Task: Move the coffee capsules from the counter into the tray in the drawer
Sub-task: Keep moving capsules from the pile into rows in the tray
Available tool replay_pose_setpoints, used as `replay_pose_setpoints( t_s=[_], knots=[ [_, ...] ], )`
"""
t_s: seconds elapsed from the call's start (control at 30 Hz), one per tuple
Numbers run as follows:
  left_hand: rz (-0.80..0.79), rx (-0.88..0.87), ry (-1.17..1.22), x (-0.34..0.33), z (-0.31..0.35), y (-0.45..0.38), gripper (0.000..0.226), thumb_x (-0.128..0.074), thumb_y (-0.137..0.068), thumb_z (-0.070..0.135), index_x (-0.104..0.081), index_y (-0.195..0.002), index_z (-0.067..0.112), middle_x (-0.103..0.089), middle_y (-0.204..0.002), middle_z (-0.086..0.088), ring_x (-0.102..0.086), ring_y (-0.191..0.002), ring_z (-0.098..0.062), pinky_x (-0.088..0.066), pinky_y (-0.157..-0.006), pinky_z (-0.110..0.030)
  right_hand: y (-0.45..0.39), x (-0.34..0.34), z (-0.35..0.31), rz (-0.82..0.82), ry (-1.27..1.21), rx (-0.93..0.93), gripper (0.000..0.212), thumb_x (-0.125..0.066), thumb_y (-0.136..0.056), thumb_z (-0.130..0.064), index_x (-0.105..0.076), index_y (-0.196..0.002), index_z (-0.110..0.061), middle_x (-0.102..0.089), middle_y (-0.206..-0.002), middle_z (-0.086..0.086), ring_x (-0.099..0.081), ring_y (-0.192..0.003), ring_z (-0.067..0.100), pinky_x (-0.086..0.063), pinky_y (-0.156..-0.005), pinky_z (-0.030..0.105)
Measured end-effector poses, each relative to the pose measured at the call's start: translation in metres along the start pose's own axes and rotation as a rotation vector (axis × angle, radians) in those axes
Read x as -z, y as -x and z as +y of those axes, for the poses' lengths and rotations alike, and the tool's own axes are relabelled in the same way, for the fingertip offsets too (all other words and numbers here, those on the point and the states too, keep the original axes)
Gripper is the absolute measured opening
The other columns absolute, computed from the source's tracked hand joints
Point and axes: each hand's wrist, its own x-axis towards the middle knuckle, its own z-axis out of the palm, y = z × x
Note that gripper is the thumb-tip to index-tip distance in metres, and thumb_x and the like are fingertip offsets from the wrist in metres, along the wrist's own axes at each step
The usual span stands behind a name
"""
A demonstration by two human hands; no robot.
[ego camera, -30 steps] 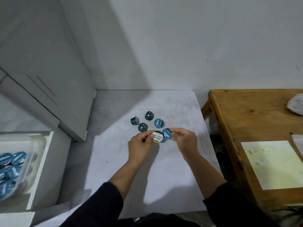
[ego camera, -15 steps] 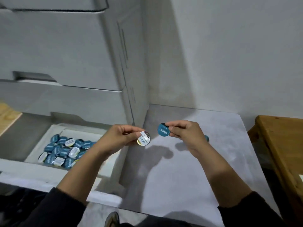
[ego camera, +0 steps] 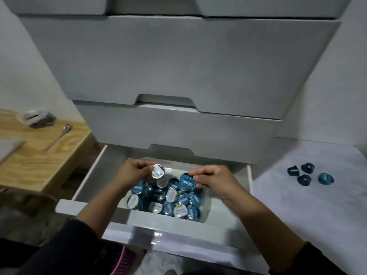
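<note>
My left hand (ego camera: 132, 172) pinches a white-lidded capsule (ego camera: 158, 171) above the open drawer. My right hand (ego camera: 213, 178) pinches a blue-lidded capsule (ego camera: 187, 182) beside it. Both capsules hang just over the clear tray (ego camera: 206, 212), which is piled with several blue and white capsules (ego camera: 167, 201). The tray sits inside the white pulled-out drawer (ego camera: 87, 179). Several dark teal capsules (ego camera: 305, 174) lie loose on the grey counter (ego camera: 297, 205) at the right.
Shut white drawer fronts (ego camera: 178, 76) rise right behind the open drawer. A wooden table (ego camera: 29, 161) at the left holds a spoon (ego camera: 59, 135) and a small grey object (ego camera: 36, 118). Something pink (ego camera: 123, 262) shows below the drawer front.
Both hands have carried their capsules left from over the counter to above the tray in the drawer. My view has swung left, so the counter capsules now lie at the right.
</note>
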Motion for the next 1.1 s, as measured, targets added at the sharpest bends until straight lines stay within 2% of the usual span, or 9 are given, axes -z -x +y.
replay_pose_setpoints(
  t_s=[0.13,0.23,0.33,0.4,0.5,0.67,0.83,1.0,1.1],
  knots=[
    [0.031,0.019,-0.097,0.012,-0.019,-0.033,0.013,-0.062,-0.086,0.012,-0.072,-0.095,0.01,-0.068,-0.07,-0.002,-0.058,-0.053,-0.004,-0.047,-0.052,-0.013,-0.033,-0.041,0.007,0.155,-0.037,-0.111,0.021,-0.065,-0.082,-0.002,-0.073,-0.073,-0.019,-0.073,-0.09,0.008,-0.069,-0.082,0.017,-0.057,-0.081,0.029],
    [0.029,0.017,-0.134,0.013,-0.023,-0.049,0.014,-0.064,-0.085,0.015,-0.073,-0.096,0.013,-0.074,-0.088,-0.009,-0.061,-0.064,-0.01,-0.051,-0.069,-0.022,-0.056,-0.055,0.018,0.269,-0.006,-0.157,0.02,-0.068,-0.08,-0.008,-0.074,-0.07,-0.023,-0.075,-0.085,0.001,-0.071,-0.082,0.016,-0.055,-0.086,0.035],
    [0.041,0.053,-0.134,0.013,-0.027,-0.06,0.015,-0.065,-0.085,0.017,-0.072,-0.097,0.012,-0.073,-0.096,-0.008,-0.063,-0.074,-0.012,-0.049,-0.075,-0.024,-0.072,-0.066,0.028,0.331,0.0,-0.18,0.015,-0.07,-0.078,-0.014,-0.075,-0.074,-0.028,-0.076,-0.081,-0.003,-0.072,-0.079,0.016,-0.056,-0.085,0.042],
    [0.025,0.07,-0.145,0.013,-0.029,-0.067,0.015,-0.064,-0.085,0.017,-0.072,-0.097,0.011,-0.071,-0.102,-0.007,-0.061,-0.085,-0.013,-0.048,-0.082,-0.024,-0.078,-0.073,0.028,0.367,-0.027,-0.196,0.015,-0.068,-0.079,-0.009,-0.075,-0.073,-0.022,-0.076,-0.084,0.002,-0.072,-0.081,0.018,-0.057,-0.084,0.04],
    [-0.014,0.063,-0.204,0.011,-0.031,-0.075,0.015,-0.062,-0.087,0.014,-0.071,-0.098,0.008,-0.07,-0.107,-0.006,-0.058,-0.086,-0.01,-0.042,-0.084,-0.018,-0.088,-0.081,0.029,0.399,-0.059,-0.201,0.021,-0.064,-0.081,0.0,-0.073,-0.074,-0.018,-0.074,-0.089,0.01,-0.071,-0.082,0.022,-0.058,-0.083,0.037],
    [-0.027,0.052,-0.309,0.011,-0.033,-0.085,0.016,-0.06,-0.086,0.013,-0.073,-0.094,0.008,-0.072,-0.105,-0.007,-0.065,-0.099,-0.016,-0.043,-0.089,-0.017,-0.106,-0.082,0.033,0.454,0.004,-0.247,0.021,-0.064,-0.083,-0.003,-0.071,-0.073,-0.02,-0.073,-0.085,0.007,-0.071,-0.079,0.021,-0.058,-0.08,0.033],
    [-0.058,0.037,-0.396,0.012,-0.034,-0.091,0.015,-0.064,-0.084,0.015,-0.074,-0.094,0.011,-0.073,-0.103,-0.008,-0.067,-0.097,-0.019,-0.048,-0.091,-0.023,-0.118,-0.084,0.036,0.452,0.04,-0.263,0.023,-0.062,-0.085,-0.003,-0.067,-0.072,-0.021,-0.07,-0.083,0.008,-0.067,-0.076,0.02,-0.055,-0.081,0.029],
    [-0.04,0.003,-0.376,0.019,-0.036,-0.089,0.016,-0.068,-0.082,0.015,-0.072,-0.096,0.009,-0.073,-0.102,-0.006,-0.067,-0.094,-0.015,-0.046,-0.092,-0.02,-0.122,-0.086,0.038,0.414,0.026,-0.255,0.021,-0.064,-0.083,0.001,-0.067,-0.07,-0.015,-0.068,-0.081,0.011,-0.066,-0.07,0.018,-0.055,-0.066,0.018],
    [-0.051,0.003,-0.335,0.025,-0.038,-0.086,0.015,-0.068,-0.082,0.012,-0.071,-0.096,0.008,-0.072,-0.101,-0.007,-0.066,-0.089,-0.013,-0.048,-0.096,-0.024,-0.124,-0.089,0.037,0.361,0.032,-0.266,0.018,-0.065,-0.082,-0.001,-0.067,-0.072,-0.016,-0.069,-0.083,0.01,-0.068,-0.075,0.018,-0.056,-0.078,0.024]
  ],
)
